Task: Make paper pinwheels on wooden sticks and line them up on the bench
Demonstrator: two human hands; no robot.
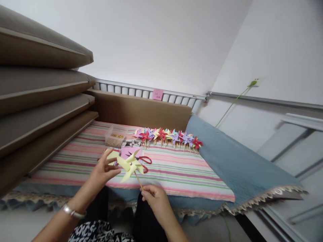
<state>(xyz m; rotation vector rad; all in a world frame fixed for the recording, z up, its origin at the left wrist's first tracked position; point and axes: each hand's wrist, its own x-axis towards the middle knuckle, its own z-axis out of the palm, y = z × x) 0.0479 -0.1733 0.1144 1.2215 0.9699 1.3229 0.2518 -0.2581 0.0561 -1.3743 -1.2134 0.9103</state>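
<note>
A pale yellow paper pinwheel (130, 164) on a thin wooden stick is in front of me, tilted, its blades up and to the left. My right hand (155, 199) pinches the lower end of the stick. My left hand (106, 169) is beside the left blade, thumb and fingers apart, with nothing held in it. Behind the pinwheel lie red-handled scissors (145, 160), partly hidden by its blades. Under them is pink paper (125, 152), and a pale yellow sheet (112, 156) lies behind my left fingers.
A clear plastic box (115, 135) with sticks and small yellow pieces stands behind the papers, near small metallic containers (133, 143). Many-coloured pinwheels (166, 136) lie in a row at the back right. Stacked cushions (42, 87) rise on the left above the striped cloth (176, 168).
</note>
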